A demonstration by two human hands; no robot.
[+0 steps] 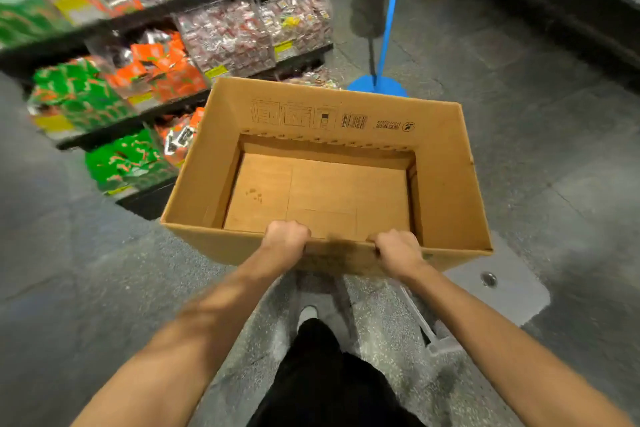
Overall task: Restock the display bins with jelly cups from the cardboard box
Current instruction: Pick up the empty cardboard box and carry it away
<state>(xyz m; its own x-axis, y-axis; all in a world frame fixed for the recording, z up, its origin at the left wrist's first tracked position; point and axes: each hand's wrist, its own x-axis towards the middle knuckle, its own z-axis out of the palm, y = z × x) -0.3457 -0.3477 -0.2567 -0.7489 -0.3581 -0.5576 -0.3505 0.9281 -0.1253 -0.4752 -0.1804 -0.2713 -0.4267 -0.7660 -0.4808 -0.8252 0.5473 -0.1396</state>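
Over the floor, your left hand and right hand each grip the near rim of the box.

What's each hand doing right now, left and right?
Left hand: closed, gripping the near rim of the cardboard box.
Right hand: closed, gripping the same rim.
Box interior shows nothing inside.

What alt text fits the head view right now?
Both hands, left hand and right hand, grip the near rim of an empty cardboard box held above a grey floor. Display bins of wrapped sweets line shelves at left; a blue pole stand stands beyond.
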